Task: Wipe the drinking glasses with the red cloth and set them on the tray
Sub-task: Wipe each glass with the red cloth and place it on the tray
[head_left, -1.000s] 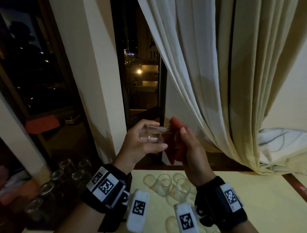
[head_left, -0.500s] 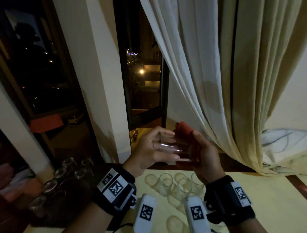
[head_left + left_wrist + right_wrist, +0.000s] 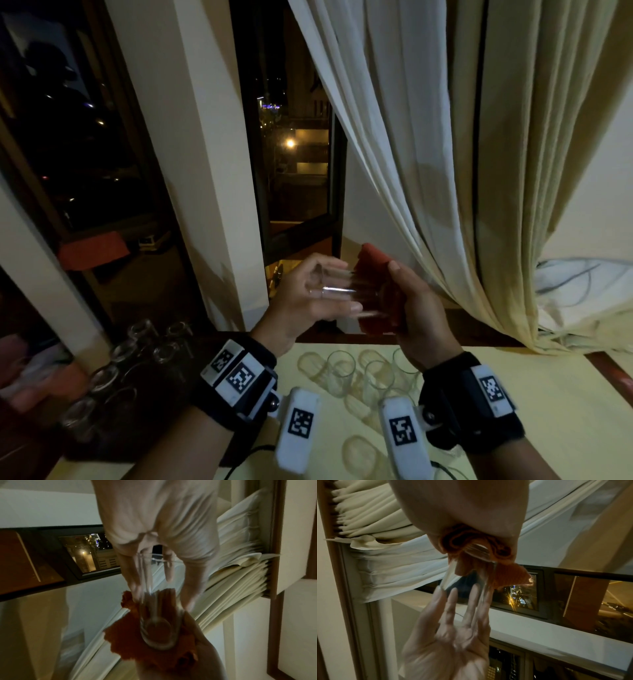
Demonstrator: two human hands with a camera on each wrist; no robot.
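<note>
The glass (image 3: 346,291), pinched by the left hand (image 3: 308,298), is best turned slowly in the red cloth (image 3: 371,262) gripped by the right hand (image 3: 416,318).

The glass (image 3: 346,298) lay sideways between my hands, my left hand (image 3: 308,301) at its open end and my right hand (image 3: 418,318) holding the cloth (image 3: 373,260) round its base. Below them, glasses (image 3: 340,373) stood on the table (image 3: 548,411). The curtain (image 3: 479,171) hung behind, to the right.
</note>
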